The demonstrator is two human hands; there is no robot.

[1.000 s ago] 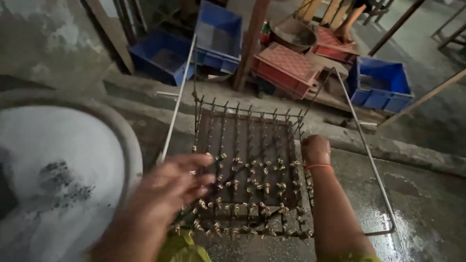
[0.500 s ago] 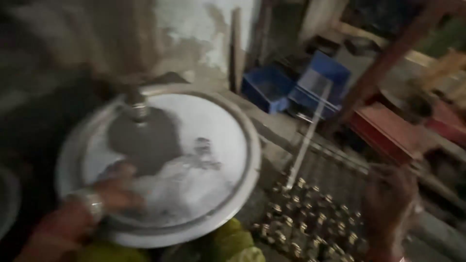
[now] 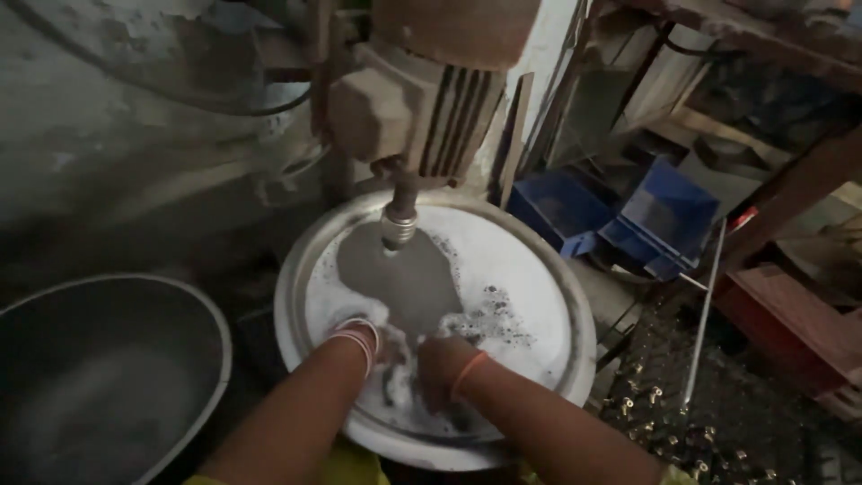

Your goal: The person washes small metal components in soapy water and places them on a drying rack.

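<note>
A wide round metal basin [image 3: 575,296] full of white foamy water sits under a motor-driven stirrer shaft [image 3: 399,220]. My left hand [image 3: 373,346], with a pale bangle on the wrist, is sunk in the foam at the near side of the basin. My right hand [image 3: 440,359], with an orange band on the wrist, is in the foam right beside it. The fingers of both hands are hidden under the suds, so whether they hold anything cannot be seen.
A large dark metal tub [image 3: 108,377] stands at the lower left. A wire rack with small metal pieces [image 3: 709,413] lies at the lower right. Blue plastic crates [image 3: 620,216] and a reddish crate [image 3: 799,323] are behind it. The motor housing [image 3: 422,90] hangs above the basin.
My view has swung left from the wire rack to the foamy basin. Both hands have left the rack and gone into the foam.
</note>
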